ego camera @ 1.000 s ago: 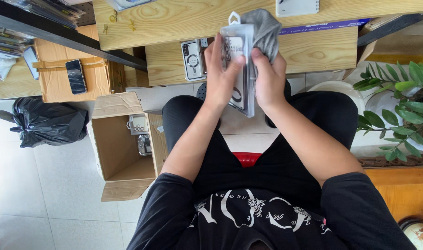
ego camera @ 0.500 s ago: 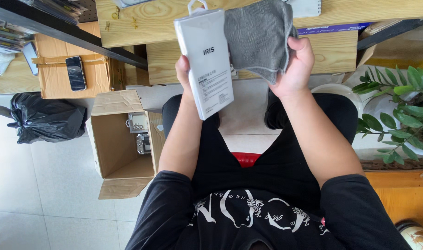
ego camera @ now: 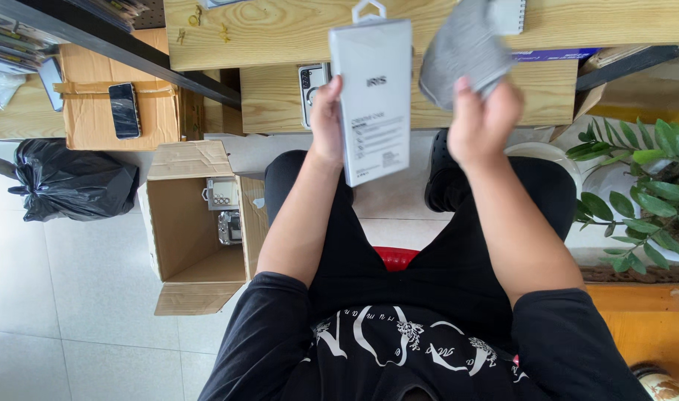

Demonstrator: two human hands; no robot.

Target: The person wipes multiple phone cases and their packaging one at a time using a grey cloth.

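Observation:
My left hand (ego camera: 327,119) holds a flat white retail package (ego camera: 373,96) with a hang tab upright in front of me, its printed back facing the camera. My right hand (ego camera: 482,119) grips a bunched grey cloth (ego camera: 462,52), held apart to the right of the package. Both hands are raised above my lap, in front of a wooden shelf (ego camera: 280,30). I am seated in black clothes on a red stool (ego camera: 396,257).
An open cardboard box (ego camera: 195,223) with small packaged items stands on the tile floor at my left. A black rubbish bag (ego camera: 65,182) lies further left. A phone (ego camera: 123,110) rests on a taped carton. A green plant (ego camera: 644,193) stands at the right.
The hands have separated: the cloth moved right and up off the package, and the package was lifted and turned so its white back faces me.

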